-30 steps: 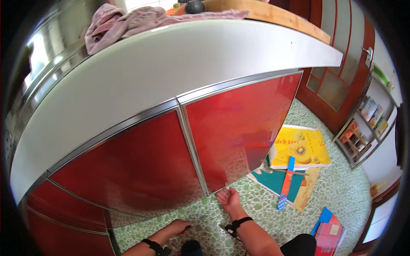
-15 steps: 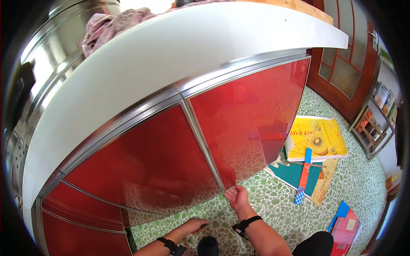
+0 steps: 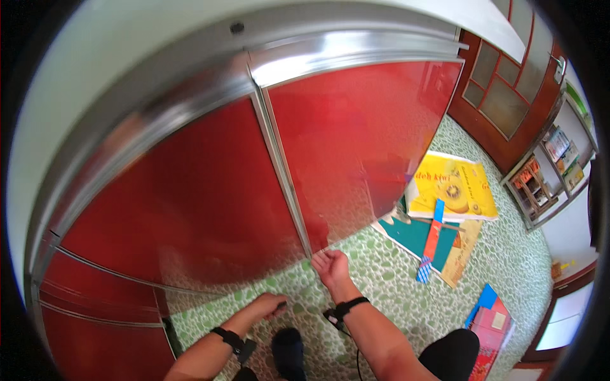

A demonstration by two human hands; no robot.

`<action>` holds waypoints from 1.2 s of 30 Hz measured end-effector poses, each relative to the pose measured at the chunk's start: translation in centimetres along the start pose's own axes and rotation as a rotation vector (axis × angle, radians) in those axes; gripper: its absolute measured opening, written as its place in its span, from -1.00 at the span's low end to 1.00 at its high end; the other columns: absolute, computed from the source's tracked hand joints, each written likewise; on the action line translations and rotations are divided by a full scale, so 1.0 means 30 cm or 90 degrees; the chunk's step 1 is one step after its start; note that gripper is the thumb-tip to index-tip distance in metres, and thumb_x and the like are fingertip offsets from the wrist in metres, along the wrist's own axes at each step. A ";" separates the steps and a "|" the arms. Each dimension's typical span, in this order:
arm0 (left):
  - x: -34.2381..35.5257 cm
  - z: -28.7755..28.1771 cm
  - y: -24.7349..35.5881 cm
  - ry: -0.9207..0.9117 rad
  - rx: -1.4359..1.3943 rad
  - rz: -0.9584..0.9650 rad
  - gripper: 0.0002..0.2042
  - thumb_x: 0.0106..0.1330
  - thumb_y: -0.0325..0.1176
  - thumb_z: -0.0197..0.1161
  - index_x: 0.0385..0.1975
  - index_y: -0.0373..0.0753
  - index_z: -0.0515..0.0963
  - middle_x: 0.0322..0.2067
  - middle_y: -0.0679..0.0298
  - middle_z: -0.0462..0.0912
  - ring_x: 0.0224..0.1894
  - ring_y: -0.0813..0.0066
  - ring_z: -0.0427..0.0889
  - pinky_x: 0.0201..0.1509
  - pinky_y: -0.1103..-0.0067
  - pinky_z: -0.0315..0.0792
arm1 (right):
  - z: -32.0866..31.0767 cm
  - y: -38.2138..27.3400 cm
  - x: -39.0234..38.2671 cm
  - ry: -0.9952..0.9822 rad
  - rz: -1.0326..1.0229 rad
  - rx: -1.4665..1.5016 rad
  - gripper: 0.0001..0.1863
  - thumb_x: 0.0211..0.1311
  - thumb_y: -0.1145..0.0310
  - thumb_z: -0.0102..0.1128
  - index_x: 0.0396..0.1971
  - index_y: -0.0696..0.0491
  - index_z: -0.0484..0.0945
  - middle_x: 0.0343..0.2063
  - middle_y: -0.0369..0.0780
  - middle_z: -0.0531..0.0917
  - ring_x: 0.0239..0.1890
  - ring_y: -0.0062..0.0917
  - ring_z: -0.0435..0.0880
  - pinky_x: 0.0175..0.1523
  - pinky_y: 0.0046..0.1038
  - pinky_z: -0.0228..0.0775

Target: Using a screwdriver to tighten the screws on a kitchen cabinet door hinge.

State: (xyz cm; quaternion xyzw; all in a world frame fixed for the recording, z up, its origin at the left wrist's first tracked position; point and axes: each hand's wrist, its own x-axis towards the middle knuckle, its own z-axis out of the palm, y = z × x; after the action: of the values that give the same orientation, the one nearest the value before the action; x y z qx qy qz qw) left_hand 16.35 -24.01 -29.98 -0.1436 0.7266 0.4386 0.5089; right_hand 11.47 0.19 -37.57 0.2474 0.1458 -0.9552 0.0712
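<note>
Red glossy cabinet doors with silver metal frames stand before me. My right hand point(image 3: 332, 270) is palm-up at the bottom corner of the right cabinet door point(image 3: 356, 146), its fingers curled against the lower edge beside the metal strip. Lower and to the left, my left hand point(image 3: 269, 306) is closed low over the floor, below the left cabinet door point(image 3: 190, 203). A small dark end pokes out of its fingers; the rest of that object is hidden. Both wrists wear black straps with small devices.
Green-and-white pebble-patterned floor point(image 3: 381, 305) lies below. A yellow printed bag point(image 3: 451, 184), a teal sheet point(image 3: 422, 244) and a red-blue strip point(image 3: 434, 235) lie to the right, with a red box point(image 3: 492, 327) nearer. A shelf point(image 3: 540, 171) and brown door point(image 3: 502, 95) stand beyond.
My view has moved closer to the cabinet, and less countertop shows. The right hand stays at the door's lower corner. A thin rod beside the left hand no longer shows clearly.
</note>
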 end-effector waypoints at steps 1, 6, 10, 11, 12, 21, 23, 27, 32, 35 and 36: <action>0.005 0.012 0.018 0.006 0.002 0.008 -0.55 0.41 -0.01 0.09 -0.49 -0.31 0.59 -0.71 0.28 0.45 -0.70 0.50 0.32 -0.62 0.46 0.20 | -0.045 -0.035 0.035 -0.184 0.054 0.075 -0.86 0.10 0.31 0.00 -0.47 0.06 0.39 -0.29 -0.12 0.59 -0.13 -0.24 0.57 0.12 -0.23 0.43; -0.025 0.042 0.073 0.003 -0.036 0.036 -0.58 0.41 -0.05 0.10 -0.49 -0.34 0.56 -0.72 0.28 0.44 -0.76 0.55 0.29 -0.69 0.53 0.14 | -0.078 -0.065 0.035 -0.019 0.012 -0.006 -0.85 0.10 0.29 0.03 -0.44 0.06 0.42 -0.28 -0.12 0.59 -0.13 -0.22 0.57 0.11 -0.22 0.40; -0.031 0.007 0.052 0.006 -0.027 0.015 -0.57 0.41 -0.04 0.09 -0.48 -0.34 0.57 -0.71 0.27 0.45 -0.76 0.54 0.29 -0.68 0.53 0.15 | 0.103 -0.032 -0.019 0.097 -0.012 -0.031 -0.84 0.14 0.34 -0.05 -0.35 0.04 0.48 -0.39 -0.20 0.62 -0.30 -0.34 0.60 -0.12 -0.32 0.45; -0.030 0.005 0.074 -0.008 -0.009 0.020 -0.56 0.41 -0.03 0.09 -0.47 -0.35 0.58 -0.71 0.27 0.46 -0.76 0.53 0.30 -0.67 0.52 0.16 | 0.074 -0.050 0.010 0.085 -0.008 -0.036 -0.76 0.12 0.33 -0.06 -0.22 0.03 0.49 -0.34 -0.21 0.64 -0.26 -0.32 0.61 -0.07 -0.28 0.45; -0.018 0.006 0.083 -0.020 -0.009 0.037 -0.56 0.41 -0.03 0.09 -0.47 -0.35 0.58 -0.71 0.27 0.46 -0.76 0.53 0.30 -0.67 0.52 0.16 | 0.044 -0.068 0.035 0.084 0.015 -0.055 -0.78 0.10 0.31 -0.06 -0.26 0.01 0.47 -0.33 -0.22 0.64 -0.25 -0.31 0.61 -0.04 -0.27 0.45; 0.014 0.005 0.093 0.013 -0.009 0.048 -0.58 0.42 -0.08 0.11 -0.45 -0.37 0.58 -0.67 0.20 0.50 -0.71 0.49 0.36 -0.63 0.46 0.23 | 0.028 -0.058 0.038 0.109 0.009 -0.065 -0.87 0.03 0.36 -0.08 -0.47 0.07 0.40 -0.30 -0.07 0.63 -0.17 -0.17 0.62 0.08 -0.16 0.46; 0.017 0.001 0.093 0.022 0.009 0.019 -0.58 0.42 -0.08 0.12 -0.47 -0.37 0.57 -0.69 0.21 0.49 -0.73 0.48 0.35 -0.64 0.46 0.22 | 0.045 -0.045 0.033 0.119 0.026 -0.081 -0.93 0.01 0.38 -0.08 -0.52 0.04 0.36 -0.34 -0.09 0.61 -0.15 -0.15 0.62 0.09 -0.14 0.45; 0.012 -0.007 0.087 0.019 -0.034 0.017 -0.58 0.44 -0.08 0.09 -0.41 -0.38 0.58 -0.63 0.19 0.54 -0.70 0.48 0.37 -0.62 0.44 0.25 | 0.072 -0.047 0.011 0.140 -0.001 -0.078 -0.95 -0.02 0.42 -0.06 -0.60 0.00 0.31 -0.48 -0.19 0.51 -0.30 -0.22 0.58 0.09 -0.13 0.45; -0.023 -0.015 0.089 0.015 -0.020 0.018 -0.60 0.49 -0.09 0.02 -0.25 -0.37 0.58 -0.47 0.15 0.60 -0.66 0.52 0.35 -0.54 0.39 0.29 | 0.089 -0.060 -0.011 0.140 -0.004 -0.098 -0.93 -0.05 0.46 -0.07 -0.64 -0.01 0.29 -0.56 -0.22 0.42 -0.37 -0.26 0.54 0.07 -0.11 0.47; -0.030 -0.021 0.067 0.051 -0.030 0.031 -0.57 0.47 -0.05 0.05 -0.47 -0.29 0.60 -0.60 0.18 0.53 -0.63 0.38 0.40 -0.50 0.31 0.34 | 0.076 -0.061 0.000 0.141 0.003 -0.106 -0.91 -0.06 0.47 -0.07 -0.66 -0.01 0.28 -0.58 -0.22 0.41 -0.41 -0.26 0.53 0.02 -0.10 0.50; -0.035 -0.023 0.061 0.052 -0.037 0.028 -0.57 0.47 -0.05 0.05 -0.47 -0.29 0.60 -0.60 0.18 0.53 -0.63 0.38 0.40 -0.50 0.31 0.34 | 0.071 -0.062 -0.001 0.126 0.000 -0.109 -0.91 -0.06 0.47 -0.06 -0.67 -0.01 0.28 -0.58 -0.22 0.40 -0.43 -0.26 0.53 0.00 -0.10 0.52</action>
State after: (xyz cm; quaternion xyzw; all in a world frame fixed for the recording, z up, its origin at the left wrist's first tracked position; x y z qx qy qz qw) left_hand 15.18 -23.74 -28.10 -0.1602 0.7366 0.4645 0.4647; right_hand 10.15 1.29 -35.32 0.3336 0.2334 -0.9101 0.0771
